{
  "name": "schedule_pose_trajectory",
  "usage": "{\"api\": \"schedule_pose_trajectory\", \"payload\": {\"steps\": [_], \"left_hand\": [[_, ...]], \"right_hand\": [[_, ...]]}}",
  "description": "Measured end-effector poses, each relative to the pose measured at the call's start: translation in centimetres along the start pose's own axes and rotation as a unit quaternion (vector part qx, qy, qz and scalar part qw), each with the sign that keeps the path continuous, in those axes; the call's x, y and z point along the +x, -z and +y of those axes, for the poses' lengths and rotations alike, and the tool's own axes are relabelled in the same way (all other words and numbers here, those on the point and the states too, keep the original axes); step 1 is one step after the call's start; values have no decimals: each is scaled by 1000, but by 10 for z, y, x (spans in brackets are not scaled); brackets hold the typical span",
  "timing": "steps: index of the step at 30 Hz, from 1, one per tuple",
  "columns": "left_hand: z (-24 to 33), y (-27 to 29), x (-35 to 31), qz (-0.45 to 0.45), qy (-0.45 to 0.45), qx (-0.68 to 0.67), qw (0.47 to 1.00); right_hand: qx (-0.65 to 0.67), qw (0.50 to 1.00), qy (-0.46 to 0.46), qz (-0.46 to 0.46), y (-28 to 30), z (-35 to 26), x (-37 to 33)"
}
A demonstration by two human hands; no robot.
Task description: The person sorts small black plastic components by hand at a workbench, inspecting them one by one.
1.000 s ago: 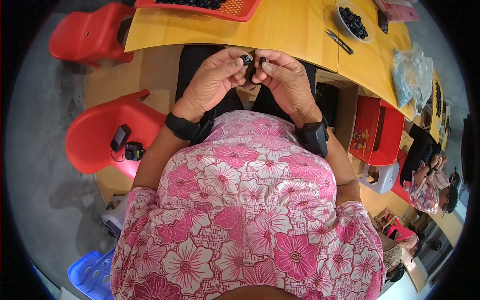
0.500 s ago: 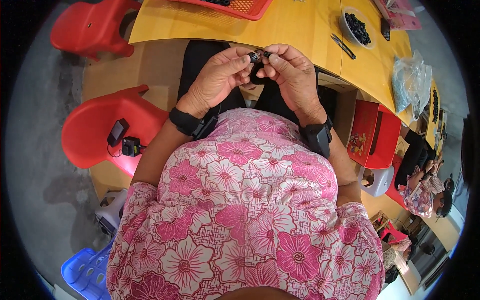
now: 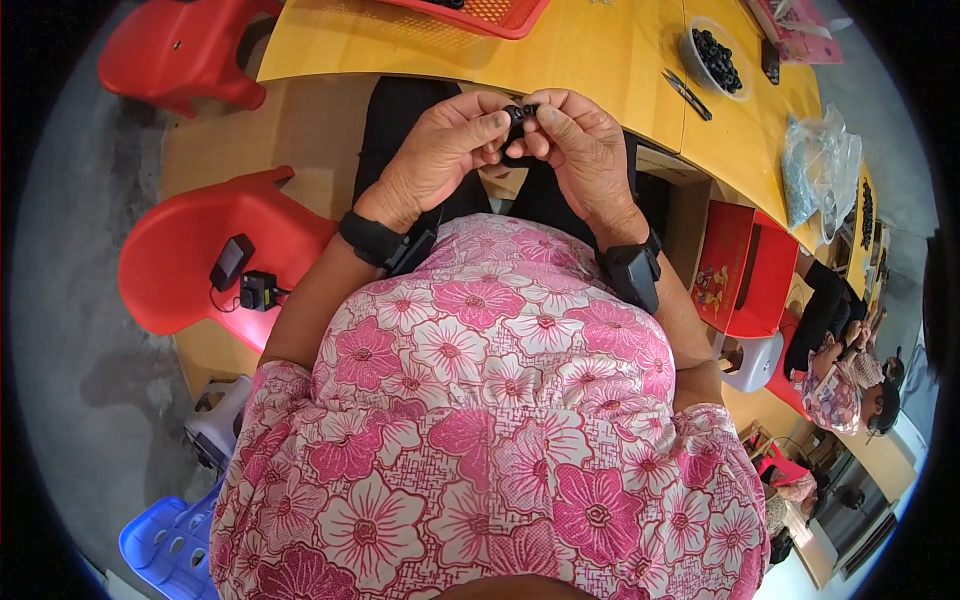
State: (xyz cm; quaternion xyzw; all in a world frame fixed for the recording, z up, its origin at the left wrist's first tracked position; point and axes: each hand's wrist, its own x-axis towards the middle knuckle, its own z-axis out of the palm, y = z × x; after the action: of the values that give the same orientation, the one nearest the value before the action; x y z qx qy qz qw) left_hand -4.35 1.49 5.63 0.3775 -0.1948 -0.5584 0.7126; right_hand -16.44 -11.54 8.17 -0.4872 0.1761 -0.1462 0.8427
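Over my lap, just off the table's near edge, both hands meet fingertip to fingertip. My left hand pinches a small round black part between thumb and forefinger. Another small black piece sits in the pinch of my right hand. The two pieces look to be touching, though fingertips cover much of them and their exact kind is too small to make out. My remaining fingers are curled. Each wrist wears a black strapped device.
On the yellow table are a red basket, a clear bowl of black parts, a black pen and a clear plastic bag. A red chair holds small black devices. A red box stands right; people sit beyond.
The two black pieces, apart half a second ago, have come together between my fingertips. My hands and arms otherwise keep nearly the same place.
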Motion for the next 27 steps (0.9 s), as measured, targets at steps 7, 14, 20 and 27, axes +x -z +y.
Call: {"api": "schedule_pose_trajectory", "payload": {"steps": [7,14,20,27], "left_hand": [[-1,3,1,-4,-16,-13,1000],[-4,4,1,0,-16,-19,1000],[-4,5,1,14,-25,3,1000],[-1,4,0,19,-21,42,999]], "right_hand": [[-62,998,28,11,-3,-2,1],[-86,996,38,12,-4,-2,0],[-122,991,55,3,-2,-3,-1],[-177,982,70,15,3,0,-1]]}}
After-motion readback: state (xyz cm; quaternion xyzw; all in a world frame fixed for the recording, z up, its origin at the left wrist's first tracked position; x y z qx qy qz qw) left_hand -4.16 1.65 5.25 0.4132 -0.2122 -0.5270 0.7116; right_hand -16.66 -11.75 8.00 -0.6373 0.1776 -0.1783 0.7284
